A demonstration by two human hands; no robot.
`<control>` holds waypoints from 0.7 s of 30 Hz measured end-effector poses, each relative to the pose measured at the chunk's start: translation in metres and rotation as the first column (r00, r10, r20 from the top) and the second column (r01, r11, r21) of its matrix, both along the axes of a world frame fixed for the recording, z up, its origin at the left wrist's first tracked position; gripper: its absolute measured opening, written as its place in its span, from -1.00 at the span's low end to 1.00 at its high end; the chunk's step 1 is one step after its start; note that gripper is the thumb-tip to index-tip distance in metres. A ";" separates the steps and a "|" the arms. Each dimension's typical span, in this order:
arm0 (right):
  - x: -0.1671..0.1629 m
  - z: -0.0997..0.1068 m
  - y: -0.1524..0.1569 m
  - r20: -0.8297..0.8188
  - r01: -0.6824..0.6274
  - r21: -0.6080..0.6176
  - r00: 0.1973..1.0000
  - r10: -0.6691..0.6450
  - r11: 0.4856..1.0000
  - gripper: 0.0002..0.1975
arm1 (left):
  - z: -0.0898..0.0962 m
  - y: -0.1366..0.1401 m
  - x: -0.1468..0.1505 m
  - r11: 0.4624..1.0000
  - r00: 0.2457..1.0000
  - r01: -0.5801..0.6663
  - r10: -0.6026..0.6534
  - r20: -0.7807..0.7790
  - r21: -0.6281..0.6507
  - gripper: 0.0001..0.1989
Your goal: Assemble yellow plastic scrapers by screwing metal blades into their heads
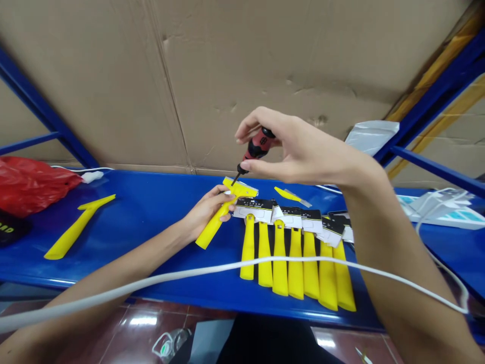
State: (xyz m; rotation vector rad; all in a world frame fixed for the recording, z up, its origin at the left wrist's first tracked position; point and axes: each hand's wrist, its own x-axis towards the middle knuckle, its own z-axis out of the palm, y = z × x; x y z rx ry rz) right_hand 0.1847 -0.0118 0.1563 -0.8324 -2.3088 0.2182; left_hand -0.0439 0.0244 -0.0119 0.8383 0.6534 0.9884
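The yellow scraper (219,216) is gripped by its handle in my left hand (204,212), lifted just above the blue tabletop (151,202). My right hand (291,146) is closed around a red screwdriver (256,148), tip touching the scraper's head. A row of packaged scrapers (299,253) lies beside it; a white cable (212,273) crosses in front.

Lighting bright and even. Overhead glare on the floor tiles (142,320). Soft shadows. Wide-angle bending at edges; near white cable (151,283) blurred.
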 end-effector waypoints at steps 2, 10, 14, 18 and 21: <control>0.002 -0.001 0.001 0.009 -0.034 -0.053 0.999 0.034 0.998 -0.73 | 0.000 0.002 0.000 1.000 1.000 -0.008 0.008 -0.007 -0.018 -0.60; 0.005 -0.010 0.014 -0.006 0.075 0.008 0.997 -0.075 0.997 -0.63 | -0.001 0.004 -0.002 1.000 0.999 0.030 -0.030 -0.029 0.002 -0.59; 0.007 -0.007 0.008 -0.008 0.078 -0.002 0.997 -0.078 0.997 -0.63 | -0.001 0.003 -0.001 0.998 0.998 0.057 -0.057 -0.042 0.001 -0.61; 0.006 -0.004 0.000 0.010 0.002 -0.066 1.000 -0.001 0.998 -0.70 | 0.002 0.004 -0.001 0.999 0.999 0.037 -0.038 -0.032 -0.028 -0.62; 0.004 -0.005 0.002 -0.032 -0.015 -0.061 0.999 0.014 0.998 -0.71 | 0.004 0.003 -0.002 0.999 0.999 0.041 -0.041 -0.027 -0.021 -0.61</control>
